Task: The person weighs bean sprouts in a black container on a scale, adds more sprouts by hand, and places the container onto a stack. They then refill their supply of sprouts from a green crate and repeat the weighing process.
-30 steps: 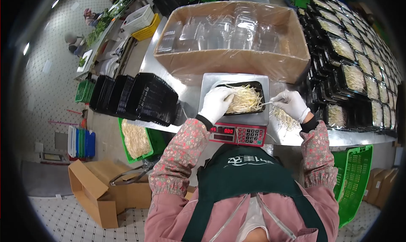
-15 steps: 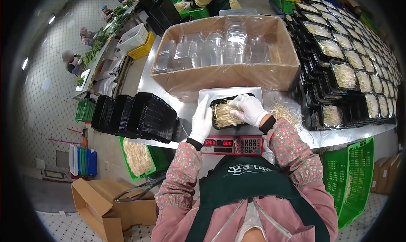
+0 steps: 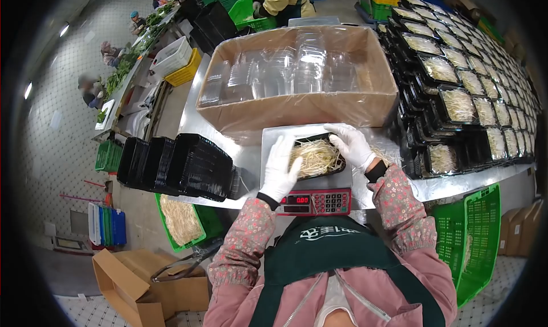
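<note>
On the weighing plate [image 3: 269,155] of a red digital scale [image 3: 319,203] sits a black plastic tray [image 3: 323,174] filled with bean sprouts [image 3: 317,157]. My left hand [image 3: 279,168], in a white glove, is at the tray's left end, fingers stretched out and thumb apart over the sprouts. At the upper right corner lies my gloved right hand [image 3: 352,146], its fingers extended along the rim; it partly covers that corner. Loose sprouts [image 3: 388,154] lie to the right of the scale. My left hand covers part of the scale's display.
Stacked empty black trays [image 3: 197,166] stand to the left. Behind the scale is a cardboard box [image 3: 297,111] of clear plastic lids [image 3: 311,61]. Packed sprout trays [image 3: 458,105] are piled at right. Green crates [image 3: 479,241] flank the table. A co-worker [image 3: 282,4] stands beyond.
My right hand has come off the sprouts and moved right to the tray's corner. My left hand's thumb has spread over the tray's left end. The view has shifted slightly.
</note>
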A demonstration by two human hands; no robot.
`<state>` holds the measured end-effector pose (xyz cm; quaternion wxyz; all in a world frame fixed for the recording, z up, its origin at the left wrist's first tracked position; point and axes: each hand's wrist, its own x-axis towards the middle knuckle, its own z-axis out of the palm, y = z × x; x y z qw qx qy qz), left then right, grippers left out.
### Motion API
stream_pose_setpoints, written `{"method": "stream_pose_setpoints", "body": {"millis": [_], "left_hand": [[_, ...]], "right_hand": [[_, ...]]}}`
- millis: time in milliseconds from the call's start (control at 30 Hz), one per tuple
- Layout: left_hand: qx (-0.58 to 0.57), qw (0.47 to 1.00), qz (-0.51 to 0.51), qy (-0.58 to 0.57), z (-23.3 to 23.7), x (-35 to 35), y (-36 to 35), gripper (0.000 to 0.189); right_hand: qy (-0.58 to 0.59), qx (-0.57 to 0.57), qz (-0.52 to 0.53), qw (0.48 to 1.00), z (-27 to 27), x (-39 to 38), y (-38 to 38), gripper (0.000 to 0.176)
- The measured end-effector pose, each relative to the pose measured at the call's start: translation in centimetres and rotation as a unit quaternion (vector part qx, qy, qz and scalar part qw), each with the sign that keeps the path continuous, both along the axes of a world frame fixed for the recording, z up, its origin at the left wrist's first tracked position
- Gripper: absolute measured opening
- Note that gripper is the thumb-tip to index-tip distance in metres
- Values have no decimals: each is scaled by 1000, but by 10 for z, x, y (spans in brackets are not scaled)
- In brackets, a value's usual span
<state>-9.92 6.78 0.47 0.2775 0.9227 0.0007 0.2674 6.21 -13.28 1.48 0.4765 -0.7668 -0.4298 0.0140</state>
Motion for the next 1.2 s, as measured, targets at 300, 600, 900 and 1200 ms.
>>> {"method": "stream_pose_setpoints", "body": {"millis": [300, 600, 900, 1200], "left_hand": [[152, 980, -31, 123, -13, 35, -19, 54], [85, 991, -8, 105, -7, 44, -29, 32], [63, 990, -18, 127, -12, 50, -24, 36], [38, 997, 8, 66, -15, 42, -26, 53]], "right_hand": [[-25, -211, 8, 977, -32, -51, 36, 72], [-64, -98, 13, 993, 48, 86, 49, 58], [-75, -372, -46, 924, -22, 228, 189, 116], [-231, -337, -114, 906, 9, 226, 128, 25]]}}
